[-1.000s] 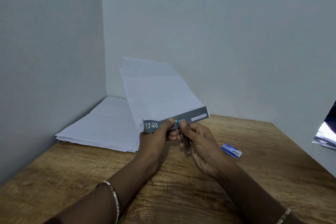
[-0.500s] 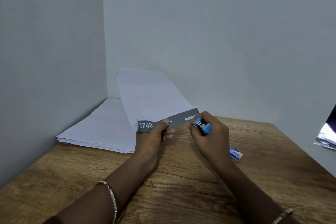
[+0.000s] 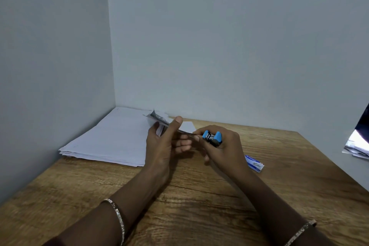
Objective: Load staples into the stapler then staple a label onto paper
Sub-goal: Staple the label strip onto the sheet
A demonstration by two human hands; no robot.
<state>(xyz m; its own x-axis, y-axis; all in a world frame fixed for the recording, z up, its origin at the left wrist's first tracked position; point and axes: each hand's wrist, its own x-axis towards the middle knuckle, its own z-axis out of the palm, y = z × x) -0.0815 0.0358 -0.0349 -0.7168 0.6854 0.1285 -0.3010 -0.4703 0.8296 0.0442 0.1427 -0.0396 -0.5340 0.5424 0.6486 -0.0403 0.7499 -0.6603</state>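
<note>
My left hand (image 3: 163,143) pinches a white sheet of paper with a grey label (image 3: 157,118) on its edge, tipped nearly flat and seen edge-on. My right hand (image 3: 223,149) grips a small blue stapler (image 3: 212,138), whose mouth sits at the right end of the sheet and label. A blue and white staple box (image 3: 254,163) lies on the wooden table (image 3: 199,195) just right of my right hand.
A stack of white paper (image 3: 111,137) lies in the back left corner against the grey walls. Something dark with papers (image 3: 358,141) pokes in at the right edge.
The sheet with the label has tipped down from upright to nearly flat. My right hand has brought the stapler from under the label round to its right end.
</note>
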